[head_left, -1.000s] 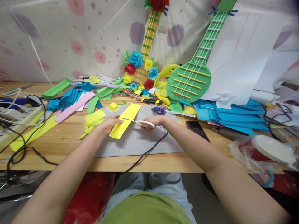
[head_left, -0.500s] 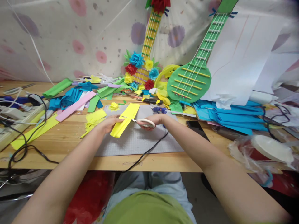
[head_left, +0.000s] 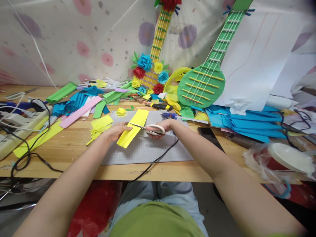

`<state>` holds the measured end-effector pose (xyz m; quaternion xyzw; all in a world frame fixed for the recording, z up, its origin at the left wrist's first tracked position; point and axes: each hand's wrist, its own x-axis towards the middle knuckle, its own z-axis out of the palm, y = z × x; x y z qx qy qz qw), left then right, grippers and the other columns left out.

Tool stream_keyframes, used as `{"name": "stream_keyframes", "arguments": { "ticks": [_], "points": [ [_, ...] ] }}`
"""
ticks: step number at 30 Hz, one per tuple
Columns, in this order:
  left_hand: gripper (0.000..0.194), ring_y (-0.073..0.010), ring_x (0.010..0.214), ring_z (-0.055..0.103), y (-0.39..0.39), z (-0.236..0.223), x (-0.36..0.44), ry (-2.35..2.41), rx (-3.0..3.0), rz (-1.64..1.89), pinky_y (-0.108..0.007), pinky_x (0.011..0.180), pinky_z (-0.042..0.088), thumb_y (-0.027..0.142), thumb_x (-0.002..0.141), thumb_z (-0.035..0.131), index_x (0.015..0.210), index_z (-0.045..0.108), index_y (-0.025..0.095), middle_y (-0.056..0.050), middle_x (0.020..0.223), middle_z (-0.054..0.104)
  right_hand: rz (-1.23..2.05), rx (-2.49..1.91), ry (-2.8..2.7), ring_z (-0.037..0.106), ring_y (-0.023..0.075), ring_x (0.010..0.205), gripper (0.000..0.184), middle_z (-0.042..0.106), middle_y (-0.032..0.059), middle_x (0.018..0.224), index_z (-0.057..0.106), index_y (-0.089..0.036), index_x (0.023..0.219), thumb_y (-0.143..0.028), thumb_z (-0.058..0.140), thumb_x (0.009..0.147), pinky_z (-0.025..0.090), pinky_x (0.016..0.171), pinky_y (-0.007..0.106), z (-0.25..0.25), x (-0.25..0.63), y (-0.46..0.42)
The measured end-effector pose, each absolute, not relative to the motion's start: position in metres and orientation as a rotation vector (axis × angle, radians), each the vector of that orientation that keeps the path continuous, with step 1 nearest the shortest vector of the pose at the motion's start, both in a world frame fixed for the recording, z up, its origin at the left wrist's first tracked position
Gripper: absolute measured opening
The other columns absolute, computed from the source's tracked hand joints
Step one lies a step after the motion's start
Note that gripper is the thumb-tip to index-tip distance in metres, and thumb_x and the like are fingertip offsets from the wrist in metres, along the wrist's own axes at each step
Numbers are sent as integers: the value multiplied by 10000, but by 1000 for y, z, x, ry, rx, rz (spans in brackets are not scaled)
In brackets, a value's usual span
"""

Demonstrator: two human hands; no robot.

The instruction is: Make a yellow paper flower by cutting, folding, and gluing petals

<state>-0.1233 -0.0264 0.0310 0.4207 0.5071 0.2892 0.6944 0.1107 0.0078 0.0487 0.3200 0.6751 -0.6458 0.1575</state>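
Note:
My left hand pinches the left edge of a yellow crepe paper strip, held slanted over the grey cutting mat. In my right hand are white-handled scissors, my fingers in the loops. Their blades lie across the middle of the strip, looking nearly closed, with the tip close to my left fingers. Just beyond the strip sits a small yellow paper flower. Fringed yellow paper pieces lie left of my left hand.
A blue glue gun and a utility knife lie behind my hands, and a black cord crosses the mat. Green and yellow paper instruments lean at the back. A power strip is at left, a phone at right.
The scissor blades have moved left, further across the yellow strip, and now look nearly closed. The strip's lower half has dropped slightly; both hands keep their holds.

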Motion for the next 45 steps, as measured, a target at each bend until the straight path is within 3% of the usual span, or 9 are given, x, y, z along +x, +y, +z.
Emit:
{"name": "stream_keyframes", "arguments": {
  "ticks": [4, 20, 27, 29, 32, 34, 36, 39, 45],
  "points": [
    [385, -163, 674, 629, -26, 29, -123, 1104, 933, 637, -263, 638, 487, 202, 545, 744, 904, 620, 143, -62, 838, 682, -2035, 840, 1834, 390, 45, 448, 576, 438, -36, 581, 470, -139, 768, -710, 442, 696, 335, 408, 173, 44, 106, 12],
    [239, -154, 540, 595, -24, 34, -120, 1236, 849, 688, -261, 524, 476, 178, 590, 688, 814, 614, 141, -36, 677, 657, -1989, 997, 2022, 337, 31, 402, 536, 372, -67, 488, 445, -145, 704, -676, 510, 677, 283, 368, 151, 36, 99, 17],
    [217, -177, 565, 612, -24, 34, -120, 1234, 852, 706, -279, 542, 490, 161, 605, 671, 812, 624, 119, -72, 696, 668, -1896, 1092, 2137, 338, 35, 394, 534, 370, -71, 472, 452, -149, 688, -682, 481, 695, 281, 381, 163, 37, 101, 13],
    [292, -177, 569, 619, -24, 35, -123, 1277, 825, 789, -277, 535, 494, 127, 596, 673, 881, 609, 120, -69, 709, 670, -1755, 1147, 2223, 382, 49, 417, 548, 425, -50, 499, 482, -149, 715, -696, 446, 706, 312, 414, 177, 39, 103, 10],
    [385, -170, 560, 622, -23, 37, -130, 1402, 747, 1000, -273, 524, 499, 64, 597, 647, 971, 581, 134, -44, 692, 666, -1140, 1369, 2417, 539, 125, 566, 581, 592, 35, 642, 567, -148, 778, -708, 432, 700, 389, 533, 224, 42, 105, 3],
    [341, -165, 547, 621, -22, 39, -132, 1430, 703, 1101, -266, 520, 503, 40, 619, 611, 949, 588, 124, -36, 662, 659, -661, 1581, 2469, 603, 204, 749, 568, 655, 98, 822, 608, -154, 845, -680, 437, 714, 417, 630, 261, 43, 106, -5],
    [240, -164, 542, 623, -21, 40, -132, 1398, 648, 1117, -263, 513, 507, 40, 658, 571, 887, 601, 105, -45, 643, 656, -403, 1762, 2438, 607, 247, 867, 520, 654, 137, 945, 612, -151, 932, -604, 421, 763, 428, 685, 290, 42, 105, -12],
    [148, -166, 551, 628, -22, 41, -125, 1326, 512, 1067, -273, 522, 518, 76, 726, 524, 845, 609, 94, -63, 647, 663, -316, 1943, 2349, 608, 259, 902, 461, 635, 174, 1015, 573, -113, 1031, -482, 419, 801, 436, 706, 304, 35, 102, -21],
    [193, -161, 689, 656, -28, 32, -107, 1170, 394, 1128, -272, 679, 535, 66, 749, 500, 898, 612, 118, -58, 721, 686, -225, 2039, 2331, 613, 250, 913, 378, 631, 195, 984, 538, -68, 1041, -357, 429, 822, 441, 726, 297, 29, 96, -30]
  ]
}}
